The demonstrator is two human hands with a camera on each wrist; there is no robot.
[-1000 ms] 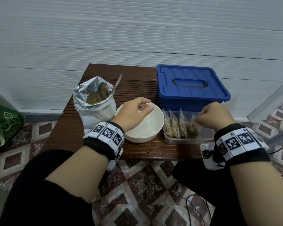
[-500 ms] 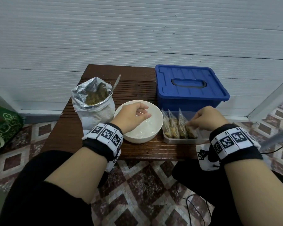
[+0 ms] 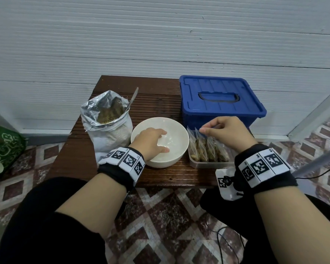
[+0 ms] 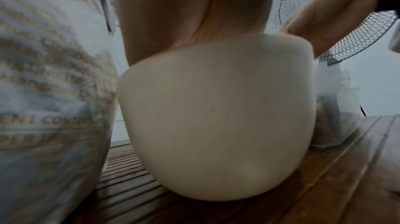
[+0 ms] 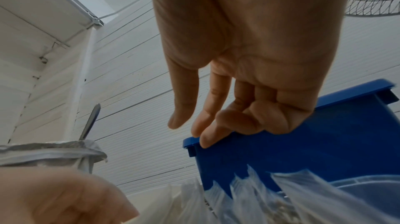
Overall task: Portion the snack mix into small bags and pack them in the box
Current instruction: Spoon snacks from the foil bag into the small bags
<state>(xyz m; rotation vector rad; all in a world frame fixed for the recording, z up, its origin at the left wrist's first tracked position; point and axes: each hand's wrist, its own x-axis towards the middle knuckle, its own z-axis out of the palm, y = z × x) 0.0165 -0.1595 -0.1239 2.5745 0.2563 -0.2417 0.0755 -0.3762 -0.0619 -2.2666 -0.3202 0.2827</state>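
- The foil bag of snack mix [image 3: 107, 130] is standing just left of the white bowl [image 3: 176, 149], open at the top, with a metal spoon [image 3: 132, 99] leaning inside it.
- The left hand [image 3: 151, 142] is reaching into the white bowl, fingers relaxed and spread; I cannot see that it is holding anything. Earlier its fingers were more curled over the bowl's far side; now it is lying lower in the bowl.
- The small bags [image 3: 208, 149] with snack mix are standing upright in a row in the clear container [image 3: 210, 164], just right of the bowl.
- These bags are looking light, thin and soft, and probably slippery. I think the best place to take one is the flat top edge, with a pinch, because the filled part may crush.
- The right hand [image 3: 227, 133] is hovering above the small bags, right of the bowl. Its thumb and forefinger are close together and the other fingers curled, and the right wrist view is showing nothing between them. Earlier this hand was low among the bag tops; now it is lifted.
- The blue box [image 3: 219, 103], behind and right of the bowl, is having its lid on.
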